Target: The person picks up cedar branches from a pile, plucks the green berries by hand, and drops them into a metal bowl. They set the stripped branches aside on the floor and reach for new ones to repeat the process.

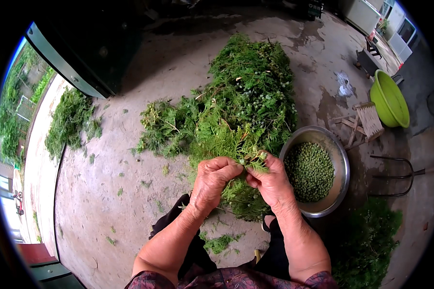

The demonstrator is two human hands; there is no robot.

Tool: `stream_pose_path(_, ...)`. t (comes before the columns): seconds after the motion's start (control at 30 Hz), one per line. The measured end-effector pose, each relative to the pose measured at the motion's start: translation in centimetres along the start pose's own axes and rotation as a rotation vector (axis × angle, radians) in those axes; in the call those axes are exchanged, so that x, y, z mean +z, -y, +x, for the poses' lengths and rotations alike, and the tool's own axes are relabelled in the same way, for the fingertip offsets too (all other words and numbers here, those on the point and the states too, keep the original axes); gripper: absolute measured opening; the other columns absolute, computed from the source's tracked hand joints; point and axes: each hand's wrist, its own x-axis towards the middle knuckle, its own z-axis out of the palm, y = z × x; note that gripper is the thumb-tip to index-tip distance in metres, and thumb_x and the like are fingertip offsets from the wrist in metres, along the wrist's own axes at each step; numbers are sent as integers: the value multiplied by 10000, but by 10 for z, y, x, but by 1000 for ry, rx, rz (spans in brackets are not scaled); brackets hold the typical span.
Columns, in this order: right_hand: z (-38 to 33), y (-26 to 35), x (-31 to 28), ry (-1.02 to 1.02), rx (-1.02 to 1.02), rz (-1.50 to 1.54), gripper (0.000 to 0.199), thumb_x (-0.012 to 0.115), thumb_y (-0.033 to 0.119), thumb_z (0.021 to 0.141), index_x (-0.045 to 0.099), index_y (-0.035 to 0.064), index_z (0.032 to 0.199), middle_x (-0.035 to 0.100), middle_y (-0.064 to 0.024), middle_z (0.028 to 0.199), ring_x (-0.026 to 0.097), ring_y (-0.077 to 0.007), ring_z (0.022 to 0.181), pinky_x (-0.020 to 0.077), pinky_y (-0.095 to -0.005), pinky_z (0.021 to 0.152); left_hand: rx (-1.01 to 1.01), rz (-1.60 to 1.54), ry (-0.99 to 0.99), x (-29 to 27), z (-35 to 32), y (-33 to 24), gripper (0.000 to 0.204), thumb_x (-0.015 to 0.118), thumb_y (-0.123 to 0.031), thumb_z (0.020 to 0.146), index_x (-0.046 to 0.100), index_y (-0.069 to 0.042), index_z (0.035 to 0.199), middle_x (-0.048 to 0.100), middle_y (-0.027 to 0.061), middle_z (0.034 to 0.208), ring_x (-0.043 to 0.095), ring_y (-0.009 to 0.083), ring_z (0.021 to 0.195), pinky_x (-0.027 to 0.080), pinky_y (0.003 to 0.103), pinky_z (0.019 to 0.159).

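Over the near end of a heap of cut evergreen branches [255,86], both my hands are closed together on one small leafy evergreen sprig [256,163]. My left hand [212,180] pinches at the sprig's left side, thumb and forefinger pressed together beside a small green cone. The sprig's other side is gripped between the thumb and fingers of my right hand [274,183]. Clusters of pale green cones show among the heap's branches. Just right of my right hand, a round metal basin [341,166] holds many loose green cones [311,173].
A wooden stool [369,120] and a lime-green tub [388,98] stand beyond the basin. A fork head [395,176] lies to the right. More greenery sits at the lower right [371,241] and by the doorway at left [70,120]. Leaf scraps dot the concrete floor [115,192].
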Motion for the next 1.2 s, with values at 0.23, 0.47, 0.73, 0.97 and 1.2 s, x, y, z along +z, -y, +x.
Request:
stream_pose_path(0.23, -1, 8, 14, -145, 62, 164, 146, 584, 71, 824, 563, 47, 966, 583, -13, 768, 514, -85, 567, 368, -187, 446, 52, -75, -88, 2, 3, 0, 124, 652, -74, 761, 590, -54, 656, 534, -48, 596, 431, 30, 519, 331, 192, 485)
stream_pose_path(0.47, -11, 5, 15, -376, -391, -61, 124, 611, 130, 834, 561, 26, 878, 516, 10, 641, 429, -38, 483, 332, -164, 409, 112, 28, -154, -4, 7, 8, 151, 669, -93, 762, 571, -54, 654, 457, -95, 575, 345, 7, 508, 264, 191, 448)
stream_pose_path(0.73, -3, 2, 20, -262, -432, -639, 161, 647, 98, 797, 599, -2, 914, 560, 16, 674, 453, -34, 510, 369, -173, 446, 95, 197, -81, 2, 0, 1, 188, 668, -70, 741, 543, -63, 601, 458, -82, 565, 367, 14, 532, 280, 196, 477)
stream_pose_path(0.97, -4, 6, 8, -104, -188, -130, 126, 612, 159, 836, 567, 42, 851, 514, 13, 630, 431, -43, 475, 316, -170, 397, 62, 122, -31, 0, 5, 8, 165, 656, -93, 756, 559, -55, 628, 475, -65, 568, 368, 23, 520, 287, 205, 463)
stream_pose_path(1.2, -6, 20, 1, -118, -131, 170, 135, 560, 171, 865, 547, 40, 894, 584, -61, 780, 491, -91, 526, 335, -189, 405, -46, -56, -62, -2, 2, -5, 92, 626, -120, 791, 609, -34, 763, 529, -29, 606, 435, 51, 469, 343, 192, 430)
